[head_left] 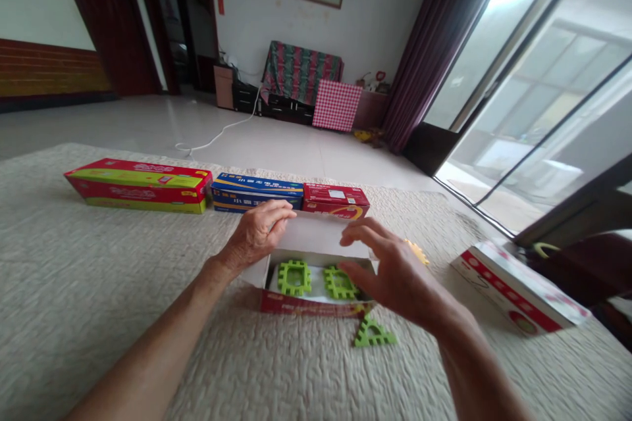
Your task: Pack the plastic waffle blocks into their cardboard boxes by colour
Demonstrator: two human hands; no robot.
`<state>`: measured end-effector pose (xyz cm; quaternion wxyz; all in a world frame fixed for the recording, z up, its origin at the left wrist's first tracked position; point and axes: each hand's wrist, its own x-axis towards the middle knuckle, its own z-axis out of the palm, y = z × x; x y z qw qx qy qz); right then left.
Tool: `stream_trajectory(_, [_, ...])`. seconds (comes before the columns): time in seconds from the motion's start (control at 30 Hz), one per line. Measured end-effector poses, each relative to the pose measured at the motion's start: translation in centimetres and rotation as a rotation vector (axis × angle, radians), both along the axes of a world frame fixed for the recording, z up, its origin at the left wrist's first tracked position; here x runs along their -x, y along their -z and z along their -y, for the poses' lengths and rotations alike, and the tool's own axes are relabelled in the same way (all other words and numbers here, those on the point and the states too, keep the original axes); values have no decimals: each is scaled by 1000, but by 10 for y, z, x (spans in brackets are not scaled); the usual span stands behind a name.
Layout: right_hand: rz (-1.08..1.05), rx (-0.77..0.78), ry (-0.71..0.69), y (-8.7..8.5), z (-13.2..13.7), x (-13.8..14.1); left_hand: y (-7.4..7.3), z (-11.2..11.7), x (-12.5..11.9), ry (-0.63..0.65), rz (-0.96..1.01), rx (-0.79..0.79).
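An open red cardboard box point(309, 304) sits in front of me with its white-lined lid point(309, 233) raised at the back. Inside, two green square toy pieces with notched edges, a left one point(294, 277) and a right one point(340, 283), lie on something white. My left hand point(261, 230) has its fingers closed at the lid's upper left corner. Over the box's right side, my right hand point(390, 270) is open, thumb and fingers apart, partly covering the right square. A green triangular notched piece point(374, 333) lies on the quilted cover by the box's front right corner.
Behind the box stand a red-and-green carton point(143, 185), a blue carton point(257, 192) and a small red box point(336, 198) in a row. A yellow notched piece point(416, 251) lies beyond my right hand. A white-and-red box point(518, 286) rests at the right.
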<state>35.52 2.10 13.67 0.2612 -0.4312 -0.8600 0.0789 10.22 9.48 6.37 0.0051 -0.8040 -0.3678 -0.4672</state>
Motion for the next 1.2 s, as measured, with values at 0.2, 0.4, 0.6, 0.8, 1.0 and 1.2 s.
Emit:
stream_trajectory(0.2, [-6, -9, 255, -1, 8, -93, 0, 0, 1, -14, 1, 18])
stream_trajectory(0.4, [199, 164, 368, 20, 23, -153, 4, -3, 5, -20, -26, 5])
stream_trajectory(0.6, [261, 248, 288, 49, 17, -164, 3, -1, 6, -26, -79, 18])
stream_trajectory(0.8, [302, 289, 336, 60, 14, -163, 4, -1, 7, -30, -92, 12])
stream_trajectory(1.0, [330, 314, 371, 56, 17, -158, 4, -1, 7, -25, -98, 5])
stream_trajectory(1.2, [303, 316, 328, 64, 13, -161, 3, 0, 6, -35, -102, 4])
